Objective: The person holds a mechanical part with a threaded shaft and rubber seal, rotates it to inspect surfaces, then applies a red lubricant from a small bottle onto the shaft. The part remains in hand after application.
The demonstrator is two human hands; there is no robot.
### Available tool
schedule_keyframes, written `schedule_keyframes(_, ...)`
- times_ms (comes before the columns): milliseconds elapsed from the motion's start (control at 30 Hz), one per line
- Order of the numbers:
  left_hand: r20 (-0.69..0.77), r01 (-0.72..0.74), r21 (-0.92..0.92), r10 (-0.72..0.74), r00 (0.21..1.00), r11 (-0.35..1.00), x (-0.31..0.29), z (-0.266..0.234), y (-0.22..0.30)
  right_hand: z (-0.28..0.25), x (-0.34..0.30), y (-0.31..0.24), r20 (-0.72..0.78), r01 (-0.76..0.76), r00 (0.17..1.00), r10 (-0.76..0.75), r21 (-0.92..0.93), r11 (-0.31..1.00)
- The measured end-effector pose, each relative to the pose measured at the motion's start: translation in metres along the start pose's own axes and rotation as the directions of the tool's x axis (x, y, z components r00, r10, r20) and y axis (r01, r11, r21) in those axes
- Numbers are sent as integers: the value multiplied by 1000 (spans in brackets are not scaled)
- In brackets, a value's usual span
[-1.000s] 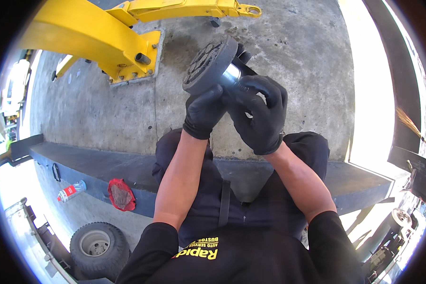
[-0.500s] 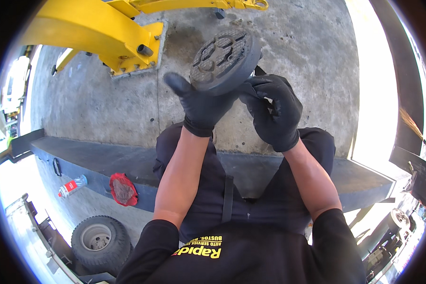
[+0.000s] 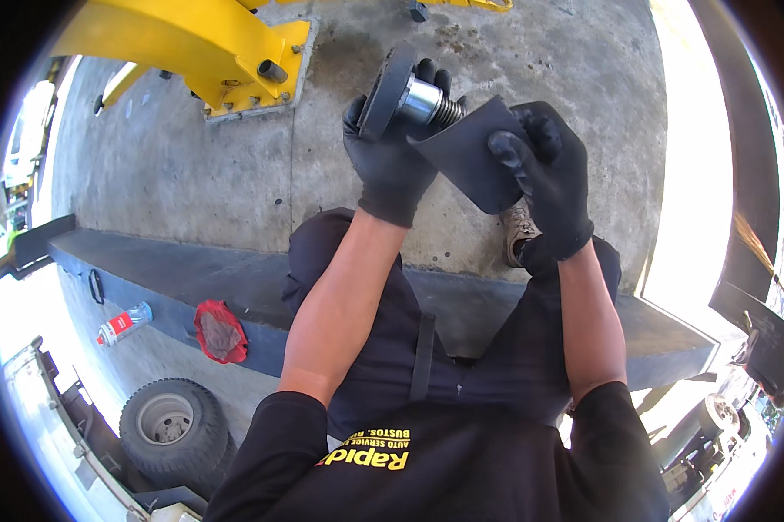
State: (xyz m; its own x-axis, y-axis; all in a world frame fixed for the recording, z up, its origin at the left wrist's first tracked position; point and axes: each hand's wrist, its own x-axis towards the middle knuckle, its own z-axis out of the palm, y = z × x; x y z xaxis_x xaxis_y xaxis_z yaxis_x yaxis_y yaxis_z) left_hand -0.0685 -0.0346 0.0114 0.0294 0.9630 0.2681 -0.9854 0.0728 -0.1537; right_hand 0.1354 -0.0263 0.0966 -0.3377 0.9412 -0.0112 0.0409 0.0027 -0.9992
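Observation:
My left hand [image 3: 390, 170], in a black glove, is wrapped around a round lift pad [image 3: 387, 94]. The pad is tipped on its edge, with its shiny metal collar [image 3: 421, 101] and threaded stem [image 3: 449, 113] pointing right. In my gloved right hand [image 3: 550, 165] a dark, flexible sheet that looks like sandpaper [image 3: 479, 163] is pinched between thumb and fingers. Its upper left part lies close to the threaded stem; whether they touch I cannot tell. The pad's ridged face is turned away, and some left fingers show behind the collar.
A yellow lift post [image 3: 183, 43] is bolted to the concrete floor at the upper left. I sit on a dark ledge [image 3: 192, 270]. Behind it are a red cloth item [image 3: 221, 331], a bottle with a red label [image 3: 125, 323] and a wheel [image 3: 170, 422].
The lift pad has turned from showing its ridged face to showing its collar and threaded stem. My right hand has moved right and away, and the dark sheet now shows broadly.

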Motion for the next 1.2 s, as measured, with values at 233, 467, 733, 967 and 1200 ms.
schedule_keyframes(233,-116,-38,394,90,989,918,-4,4,-21,-4,37,40,-142,235,921,-364,-542,807)
schedule_keyframes(467,-196,60,-36,-66,978,998,-15,-16,-15,26,10,36,100,415,848,-520,-736,535)
schedule_keyframes(733,-425,35,185,48,904,982,-20,-18,1,18,12,39,313,312,944,-110,-728,610)
schedule_keyframes(967,-543,58,180,50,838,982,-19,-18,8,41,2,53,353,406,913,-204,-747,526)
schedule_keyframes(1200,-175,231,950,252,952,-210,-29,-13,-11,35,23,96,373,315,928,-13,-765,562)
